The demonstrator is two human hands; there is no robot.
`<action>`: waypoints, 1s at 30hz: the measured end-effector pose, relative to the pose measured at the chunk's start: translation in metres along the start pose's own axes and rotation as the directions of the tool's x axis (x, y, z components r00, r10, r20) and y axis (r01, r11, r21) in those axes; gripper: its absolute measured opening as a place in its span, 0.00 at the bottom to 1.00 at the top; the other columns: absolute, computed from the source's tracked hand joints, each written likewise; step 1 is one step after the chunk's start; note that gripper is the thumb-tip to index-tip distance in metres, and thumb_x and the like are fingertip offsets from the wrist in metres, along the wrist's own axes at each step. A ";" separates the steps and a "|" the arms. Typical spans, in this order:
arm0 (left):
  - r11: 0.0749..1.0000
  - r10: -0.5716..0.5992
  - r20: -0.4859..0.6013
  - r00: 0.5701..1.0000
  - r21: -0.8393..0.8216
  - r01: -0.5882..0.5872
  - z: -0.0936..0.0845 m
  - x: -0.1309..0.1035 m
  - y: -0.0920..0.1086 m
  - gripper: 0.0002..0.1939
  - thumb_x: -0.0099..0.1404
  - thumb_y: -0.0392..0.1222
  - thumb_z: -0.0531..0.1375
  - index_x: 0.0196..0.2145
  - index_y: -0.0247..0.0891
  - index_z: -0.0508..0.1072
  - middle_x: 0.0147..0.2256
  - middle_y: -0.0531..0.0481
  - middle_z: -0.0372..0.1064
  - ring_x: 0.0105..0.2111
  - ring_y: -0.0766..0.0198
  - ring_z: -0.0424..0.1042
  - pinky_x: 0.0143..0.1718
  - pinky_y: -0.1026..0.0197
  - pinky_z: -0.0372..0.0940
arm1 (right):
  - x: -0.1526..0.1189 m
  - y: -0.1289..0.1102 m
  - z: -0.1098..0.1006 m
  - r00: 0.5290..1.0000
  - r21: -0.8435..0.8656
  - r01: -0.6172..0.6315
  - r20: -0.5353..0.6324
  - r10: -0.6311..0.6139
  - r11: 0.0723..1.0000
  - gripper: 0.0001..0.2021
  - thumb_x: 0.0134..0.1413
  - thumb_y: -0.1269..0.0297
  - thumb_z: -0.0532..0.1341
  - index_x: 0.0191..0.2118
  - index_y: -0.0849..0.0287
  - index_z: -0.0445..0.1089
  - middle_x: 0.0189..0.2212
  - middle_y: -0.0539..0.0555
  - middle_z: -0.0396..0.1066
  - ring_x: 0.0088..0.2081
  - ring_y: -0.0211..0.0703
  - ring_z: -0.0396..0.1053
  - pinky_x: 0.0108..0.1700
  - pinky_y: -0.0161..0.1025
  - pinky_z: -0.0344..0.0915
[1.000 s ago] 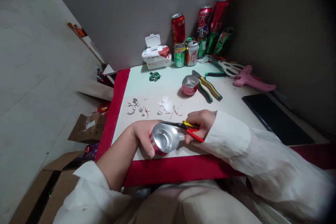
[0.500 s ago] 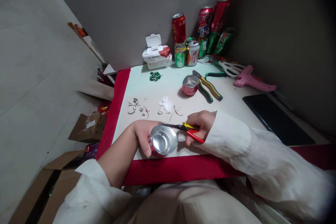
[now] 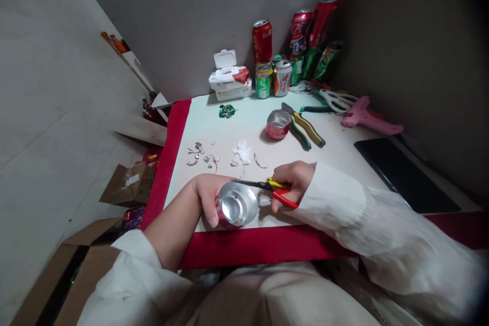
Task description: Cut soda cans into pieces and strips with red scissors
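Near the table's front edge, my left hand (image 3: 209,196) grips a cut-down red drink can (image 3: 234,210), its open silver inside tilted up toward me. My right hand (image 3: 293,183) is closed around the red and yellow handles of a pair of scissors (image 3: 254,183). Their dark blades point left and lie along the far rim of the can. The blades look nearly closed; whether metal lies between them I cannot tell. Beyond the hands lie a crumpled white tissue (image 3: 242,153) and thin metal slivers (image 3: 261,162).
Another cut can (image 3: 278,125) stands beside pliers (image 3: 305,127). Metal scraps (image 3: 196,153) and green pieces (image 3: 227,111) lie leftward. At the back are a wipes pack (image 3: 231,84) and several cans (image 3: 263,80). A pink glue gun (image 3: 369,117) and a black tablet (image 3: 405,173) lie right.
The view has shifted slightly. Fewer thin slivers show beyond the scissors, near the tissue. Both hands keep nearly the same hold and place.
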State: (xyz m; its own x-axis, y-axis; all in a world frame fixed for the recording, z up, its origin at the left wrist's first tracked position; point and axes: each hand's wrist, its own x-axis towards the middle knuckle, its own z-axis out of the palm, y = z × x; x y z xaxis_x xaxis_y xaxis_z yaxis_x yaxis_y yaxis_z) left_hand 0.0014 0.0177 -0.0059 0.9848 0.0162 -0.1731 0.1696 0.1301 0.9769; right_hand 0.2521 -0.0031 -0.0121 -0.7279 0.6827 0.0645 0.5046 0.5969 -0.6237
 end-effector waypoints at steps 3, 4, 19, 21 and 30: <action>0.999 -0.033 0.002 0.999 -0.025 0.033 0.000 0.001 0.000 0.32 0.28 0.47 0.80 0.31 0.32 0.76 0.29 0.41 0.76 0.26 0.55 0.75 0.30 0.59 0.71 | 0.000 0.001 0.000 1.000 0.003 0.000 0.002 0.000 1.000 0.32 0.48 0.30 0.62 0.17 0.57 0.61 0.20 0.49 0.62 0.22 0.36 0.55 0.27 0.38 0.47; 0.998 -0.050 0.004 0.999 -0.037 0.050 -0.001 0.001 0.000 0.32 0.27 0.46 0.80 0.31 0.33 0.75 0.29 0.41 0.76 0.25 0.56 0.75 0.30 0.60 0.71 | 0.000 0.001 0.001 1.000 0.006 -0.002 0.000 0.002 1.000 0.32 0.48 0.31 0.62 0.17 0.57 0.62 0.20 0.49 0.62 0.22 0.36 0.55 0.27 0.38 0.47; 0.965 -0.005 -0.340 0.941 -0.250 -0.085 0.013 -0.011 -0.003 0.37 0.39 0.47 0.76 0.48 0.36 0.75 0.29 0.45 0.74 0.27 0.56 0.74 0.28 0.58 0.69 | -0.006 0.004 -0.002 0.842 0.347 -0.268 -0.369 0.393 0.899 0.25 0.47 0.38 0.66 0.24 0.58 0.72 0.17 0.49 0.63 0.22 0.37 0.57 0.25 0.37 0.55; 0.957 0.018 -0.393 0.919 -0.259 -0.129 0.016 -0.011 -0.003 0.37 0.39 0.46 0.76 0.48 0.36 0.75 0.30 0.44 0.74 0.28 0.55 0.75 0.30 0.57 0.69 | -0.005 0.003 -0.001 0.832 0.453 -0.219 -0.376 0.408 0.864 0.22 0.46 0.41 0.69 0.28 0.59 0.75 0.19 0.50 0.67 0.21 0.37 0.59 0.23 0.37 0.57; 0.896 0.089 -0.295 0.951 -0.394 -0.206 0.018 0.000 -0.017 0.40 0.42 0.51 0.74 0.53 0.38 0.73 0.33 0.40 0.75 0.26 0.51 0.75 0.25 0.54 0.69 | 0.003 -0.018 0.016 0.906 0.810 -0.034 -0.222 0.359 0.585 0.24 0.40 0.50 0.75 0.42 0.59 0.78 0.31 0.55 0.78 0.22 0.37 0.67 0.26 0.39 0.68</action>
State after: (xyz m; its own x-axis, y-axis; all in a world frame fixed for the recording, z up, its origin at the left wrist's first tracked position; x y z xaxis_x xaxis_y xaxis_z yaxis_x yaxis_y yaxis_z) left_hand -0.0007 -0.0026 -0.0203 0.9408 0.3191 -0.1143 -0.0661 0.5034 0.8615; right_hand 0.2332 -0.0188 -0.0134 -0.3752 0.9269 0.0073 -0.0564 -0.0150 -0.9983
